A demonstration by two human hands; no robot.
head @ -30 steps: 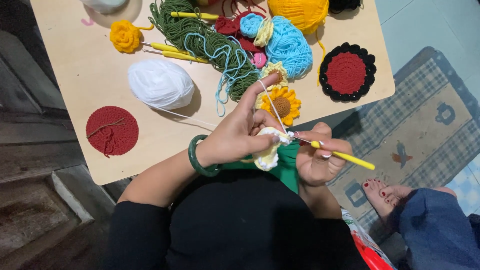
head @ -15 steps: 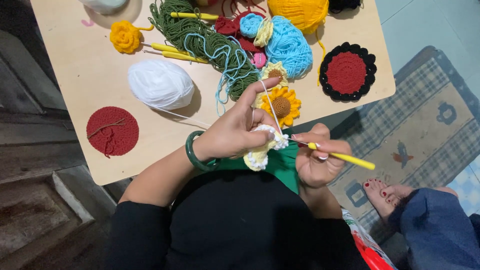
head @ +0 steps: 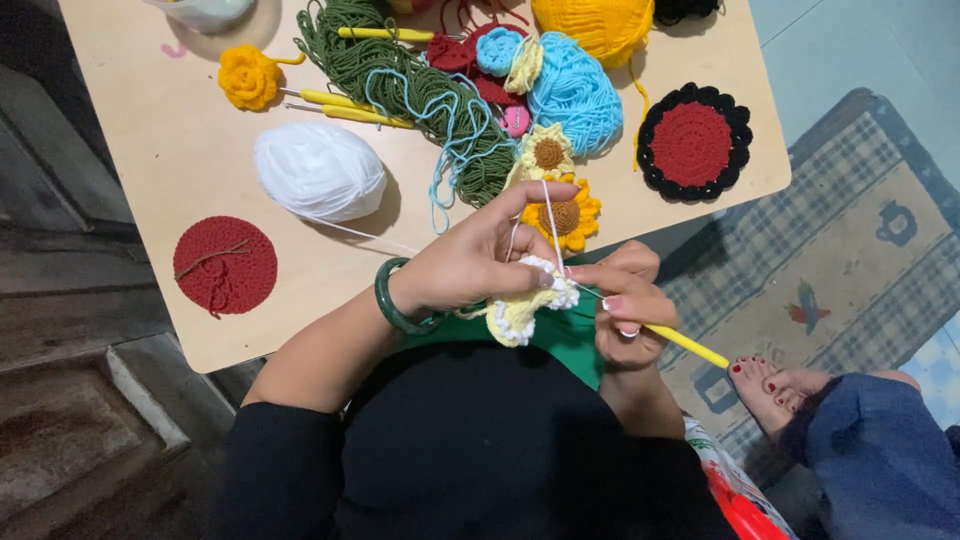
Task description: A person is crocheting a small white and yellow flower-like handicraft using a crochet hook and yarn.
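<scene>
Since the earlier frame the left hand has slid a little lower and its forefinger has straightened out toward the right, while the right hand has dropped slightly with the hook. Both hands are closed on their work — the left pinches a small crocheted flower, pale yellow with a white edge, between thumb and fingers, and a strand of white yarn runs up over its forefinger. The right hand grips a yellow-handled crochet hook whose metal tip meets the flower's white rim. This piece sits just off the near edge of the tabletop, above the person's lap. A green bangle circles the left wrist. On the tabletop lie a ball of white yarn, a red crocheted round, a sunflower piece, tangled green yarn and a red round with black border — all well apart from the hands except the sunflower, which is near.
</scene>
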